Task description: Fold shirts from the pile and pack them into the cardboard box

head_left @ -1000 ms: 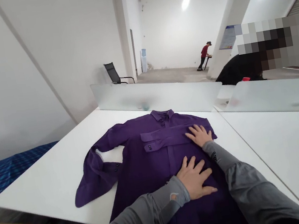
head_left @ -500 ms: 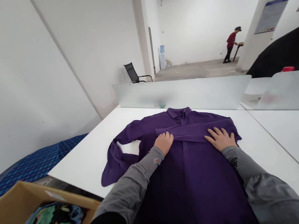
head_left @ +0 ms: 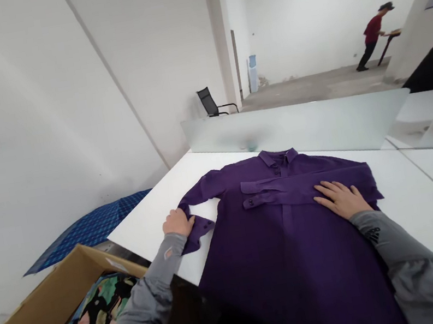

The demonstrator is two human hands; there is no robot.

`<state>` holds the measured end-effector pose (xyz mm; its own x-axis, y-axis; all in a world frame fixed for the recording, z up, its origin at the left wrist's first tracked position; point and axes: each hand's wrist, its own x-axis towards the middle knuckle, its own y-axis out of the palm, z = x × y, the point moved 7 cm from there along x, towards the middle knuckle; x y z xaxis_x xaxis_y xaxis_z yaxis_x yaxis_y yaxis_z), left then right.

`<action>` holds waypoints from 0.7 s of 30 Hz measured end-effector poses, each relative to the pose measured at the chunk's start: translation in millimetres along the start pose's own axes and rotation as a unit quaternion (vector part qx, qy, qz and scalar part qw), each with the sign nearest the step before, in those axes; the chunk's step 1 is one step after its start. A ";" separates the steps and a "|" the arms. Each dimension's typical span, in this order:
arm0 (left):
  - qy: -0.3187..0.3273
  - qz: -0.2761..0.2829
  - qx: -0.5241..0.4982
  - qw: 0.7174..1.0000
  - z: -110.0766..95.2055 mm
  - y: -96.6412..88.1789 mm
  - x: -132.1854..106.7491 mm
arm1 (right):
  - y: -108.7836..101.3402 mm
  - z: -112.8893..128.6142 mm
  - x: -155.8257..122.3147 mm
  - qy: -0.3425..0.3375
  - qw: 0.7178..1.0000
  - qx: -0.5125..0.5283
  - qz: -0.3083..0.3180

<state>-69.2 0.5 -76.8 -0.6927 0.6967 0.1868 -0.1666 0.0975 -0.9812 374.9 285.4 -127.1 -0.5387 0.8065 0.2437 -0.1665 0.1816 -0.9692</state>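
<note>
A purple long-sleeved shirt (head_left: 267, 264) lies front up on the white table, its collar toward the far side. One sleeve (head_left: 279, 187) is folded across the chest, with its buttoned cuff near the middle. My right hand (head_left: 341, 199) rests flat on that folded sleeve, fingers spread. At the shirt's left side, my left hand (head_left: 179, 223) has its fingers curled around the other sleeve near the cuff (head_left: 201, 233). That sleeve bends outward and down, leaving a gap of bare table beside the body.
A cardboard box (head_left: 55, 291) of patterned clothes (head_left: 96, 315) stands at the lower left. Beyond it is a blue checked umbrella (head_left: 98, 226). A frosted divider (head_left: 298, 129) edges the white table (head_left: 156, 199). Farther off are a black chair (head_left: 209, 102) and a person in red (head_left: 373, 33).
My left hand has left the folded sleeve and moved left to grip the other sleeve. My right hand stays on the folded sleeve. The view has shifted left.
</note>
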 end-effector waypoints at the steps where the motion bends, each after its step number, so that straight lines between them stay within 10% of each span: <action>1: -0.011 0.021 0.006 1.000 13.5 2.9 4.1 | 0.6 -1.0 0.3 -0.001 1.000 0.002 -0.004; 9: -0.098 -0.070 -0.003 0.993 69.7 -58.9 64.0 | 3.3 -4.6 -0.5 -0.008 0.999 -0.002 -0.035; 13: -0.110 -0.144 -0.047 0.982 58.4 -100.8 88.0 | 1.3 -2.7 -2.4 -0.007 0.999 0.009 -0.037; 18: 0.065 -0.272 -0.113 0.953 -64.6 -152.3 77.9 | -0.8 1.0 -5.1 -0.007 0.999 0.020 -0.033; 21: 0.388 -0.321 -0.149 0.851 -180.4 -158.8 18.9 | -4.5 -1.9 -5.0 0.001 0.996 0.081 -0.047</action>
<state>70.7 126.4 73.8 0.1658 0.6804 0.7138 -0.0713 0.7302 -0.6795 380.0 281.7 -124.0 -0.5124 0.7914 0.3334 -0.3481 0.1634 -0.9231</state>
